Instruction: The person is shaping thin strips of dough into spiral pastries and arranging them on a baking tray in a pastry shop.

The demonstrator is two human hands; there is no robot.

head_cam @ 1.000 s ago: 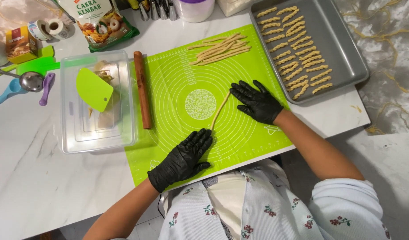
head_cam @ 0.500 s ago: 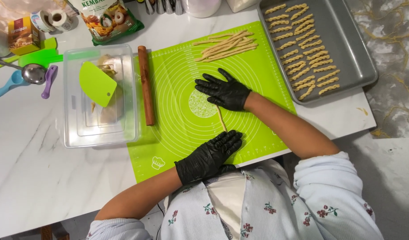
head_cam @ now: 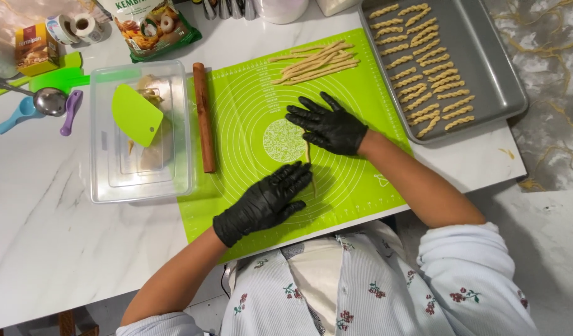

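Both black-gloved hands are lying flat, fingers spread, on the green silicone mat (head_cam: 361, 81) covering the white bench (head_cam: 50, 236). A thin dough strip (head_cam: 309, 158) is running between them: the right hand (head_cam: 328, 126) is pressing its far end, the left hand (head_cam: 267, 200) its near end. Neither grip is clenched; both are released, palms down. More dough strips (head_cam: 314, 62) are lying at the mat's far edge, twisted pieces are filling the grey tray (head_cam: 498, 81), and a wooden rolling pin (head_cam: 204, 118) is resting beside a clear plastic box (head_cam: 106, 180).

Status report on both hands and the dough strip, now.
Left hand flat on dough strip, fingers spread. Right hand flat on its far end. Strip lies on green mat. Rolling pin off to the side, nothing in the way.
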